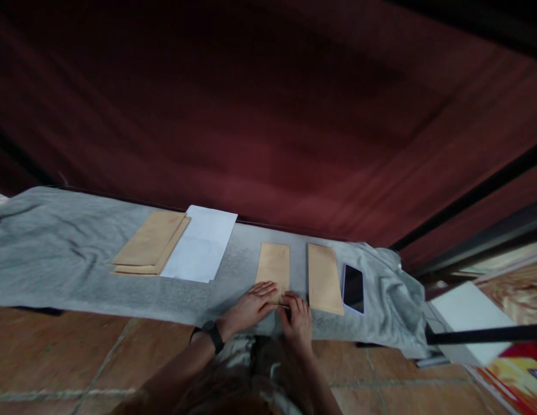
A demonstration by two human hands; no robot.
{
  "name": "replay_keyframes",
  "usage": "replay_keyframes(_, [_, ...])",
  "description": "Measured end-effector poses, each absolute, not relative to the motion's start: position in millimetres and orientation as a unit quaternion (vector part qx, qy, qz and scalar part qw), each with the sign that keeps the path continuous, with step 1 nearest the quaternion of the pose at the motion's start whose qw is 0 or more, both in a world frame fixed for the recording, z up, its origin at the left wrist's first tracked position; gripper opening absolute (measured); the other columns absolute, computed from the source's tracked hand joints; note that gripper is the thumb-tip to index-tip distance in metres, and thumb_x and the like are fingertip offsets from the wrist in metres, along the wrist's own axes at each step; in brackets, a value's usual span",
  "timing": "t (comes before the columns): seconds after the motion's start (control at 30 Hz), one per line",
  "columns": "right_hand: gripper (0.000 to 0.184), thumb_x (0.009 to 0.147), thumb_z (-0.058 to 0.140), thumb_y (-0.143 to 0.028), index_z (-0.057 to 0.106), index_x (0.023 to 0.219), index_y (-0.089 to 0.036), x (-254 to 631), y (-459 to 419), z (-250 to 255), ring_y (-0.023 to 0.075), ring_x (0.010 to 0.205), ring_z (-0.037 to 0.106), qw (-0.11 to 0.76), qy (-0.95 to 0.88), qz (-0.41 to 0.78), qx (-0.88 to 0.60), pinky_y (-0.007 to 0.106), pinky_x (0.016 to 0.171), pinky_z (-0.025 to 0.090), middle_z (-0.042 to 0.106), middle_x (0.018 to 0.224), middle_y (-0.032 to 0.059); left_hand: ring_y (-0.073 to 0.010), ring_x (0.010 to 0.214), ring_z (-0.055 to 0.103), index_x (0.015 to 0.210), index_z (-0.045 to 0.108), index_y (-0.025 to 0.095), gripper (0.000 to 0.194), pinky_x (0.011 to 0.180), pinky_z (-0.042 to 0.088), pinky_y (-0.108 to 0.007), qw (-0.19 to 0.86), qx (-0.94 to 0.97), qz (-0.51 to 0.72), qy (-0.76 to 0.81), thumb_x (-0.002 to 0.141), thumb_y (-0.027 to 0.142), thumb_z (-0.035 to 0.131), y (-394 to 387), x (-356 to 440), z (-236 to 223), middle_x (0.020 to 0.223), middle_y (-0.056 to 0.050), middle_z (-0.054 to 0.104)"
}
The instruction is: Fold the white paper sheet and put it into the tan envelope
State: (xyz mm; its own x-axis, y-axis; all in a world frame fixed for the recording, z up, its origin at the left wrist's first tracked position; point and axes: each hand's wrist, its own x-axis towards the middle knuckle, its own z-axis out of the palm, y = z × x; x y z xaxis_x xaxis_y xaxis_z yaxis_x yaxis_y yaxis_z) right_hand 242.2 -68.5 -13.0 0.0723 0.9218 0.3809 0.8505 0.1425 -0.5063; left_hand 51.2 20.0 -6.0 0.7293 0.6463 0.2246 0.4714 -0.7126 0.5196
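So there's one brown envelope under both hands on the grey cloth, with the left hand lying flat on its near end, not gripping, and the right hand curled at the near edge, though I can't tell if those fingers are actually pinching it. One more envelope and one phone sit to the right; off left there's a brown stack, at least two pieces, overlapping some white paper, sheet count unclear.
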Motion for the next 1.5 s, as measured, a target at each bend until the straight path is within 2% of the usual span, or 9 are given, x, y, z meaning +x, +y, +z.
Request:
replay_keyframes(0.2, [0.024,0.101,0.05,-0.032,0.064,0.118,-0.024,241,-67,-11,0.0244,0.111,0.061,0.314,-0.666,0.051,-0.675,0.041,0.095,0.045,0.068,0.121,0.0071,-0.0177,0.136,0.055,0.133,0.062,0.023,0.038,0.117,0.044,-0.041,0.196,0.869,0.26,0.373,0.101,0.017,0.044,-3,52,-11,0.143,-0.006,0.064])
replay_keyframes(0.37, [0.039,0.101,0.04,-0.019,0.06,0.135,-0.019,226,-80,-21,0.0244,0.128,0.055,0.327,-0.719,0.02,-0.613,0.047,0.107,0.044,0.063,0.136,0.012,-0.0188,0.138,0.053,0.137,0.059,0.02,0.042,0.119,0.041,-0.041,0.161,0.877,0.226,0.393,0.098,0.013,0.045,-10,58,-7,0.145,-0.007,0.062])
replay_keyframes(0.5, [0.05,0.101,0.042,-0.021,0.049,0.15,-0.016,212,-96,-33,0.0248,0.141,0.046,0.272,-0.768,0.008,-0.579,0.05,0.117,0.038,0.056,0.149,0.0129,-0.0198,0.139,0.052,0.135,0.06,0.019,0.041,0.119,0.041,-0.04,0.147,0.878,0.214,0.403,0.096,0.013,0.048,-12,58,-7,0.145,-0.008,0.062])
replay_keyframes(0.7, [0.053,0.103,0.04,-0.02,0.043,0.155,-0.021,217,-104,-29,0.0267,0.146,0.042,0.242,-0.743,-0.006,-0.624,0.054,0.117,0.036,0.048,0.157,0.012,-0.019,0.137,0.054,0.135,0.06,0.02,0.045,0.118,0.04,-0.038,0.15,0.869,0.203,0.425,0.094,0.01,0.045,-14,60,-10,0.145,-0.007,0.062])
replay_keyframes(0.83, [0.053,0.103,0.043,-0.022,0.042,0.156,-0.021,218,-105,-28,0.0282,0.147,0.04,0.237,-0.739,-0.009,-0.63,0.056,0.117,0.036,0.045,0.159,0.0129,-0.0206,0.139,0.051,0.136,0.06,0.018,0.041,0.12,0.037,-0.039,0.152,0.872,0.187,0.427,0.098,0.016,0.044,-6,71,-6,0.146,-0.009,0.061])
replay_keyframes(1.0, [0.046,0.1,0.048,-0.022,0.056,0.145,-0.023,213,-104,-34,0.0305,0.142,0.046,0.275,-0.727,-0.013,-0.629,0.059,0.115,0.037,0.056,0.149,0.0136,-0.0235,0.152,0.033,0.148,0.05,0.022,0.046,0.126,0.023,-0.048,0.132,0.897,0.164,0.39,0.104,0.034,0.041,21,96,-7,0.161,-0.007,0.045])
replay_keyframes(1.17, [0.053,0.101,0.047,-0.023,0.045,0.153,-0.029,211,-104,-27,0.0303,0.143,0.045,0.266,-0.728,-0.004,-0.632,0.059,0.114,0.039,0.053,0.153,0.0097,-0.025,0.155,0.026,0.152,0.044,0.025,0.052,0.127,0.014,-0.054,0.114,0.892,0.143,0.414,0.104,0.044,0.037,61,122,-15,0.164,-0.006,0.039])
replay_keyframes(1.3, [0.057,0.102,0.048,-0.024,0.039,0.157,-0.033,210,-103,-22,0.0304,0.143,0.045,0.234,-0.73,0.001,-0.643,0.057,0.113,0.041,0.046,0.159,0.0078,-0.0275,0.156,0.023,0.155,0.04,0.025,0.057,0.126,0.009,-0.06,0.101,0.877,0.162,0.44,0.102,0.049,0.04,88,137,-21,0.165,-0.008,0.037])
replay_keyframes(1.5, [0.057,0.103,0.049,-0.031,0.035,0.159,-0.033,209,-101,-29,0.0321,0.143,0.046,0.24,-0.729,-0.027,-0.64,0.057,0.113,0.04,0.042,0.161,0.0092,-0.0302,0.157,0.02,0.156,0.039,0.024,0.062,0.125,0.008,-0.063,0.109,0.863,0.162,0.467,0.1,0.051,0.043,106,146,-24,0.166,-0.011,0.033])
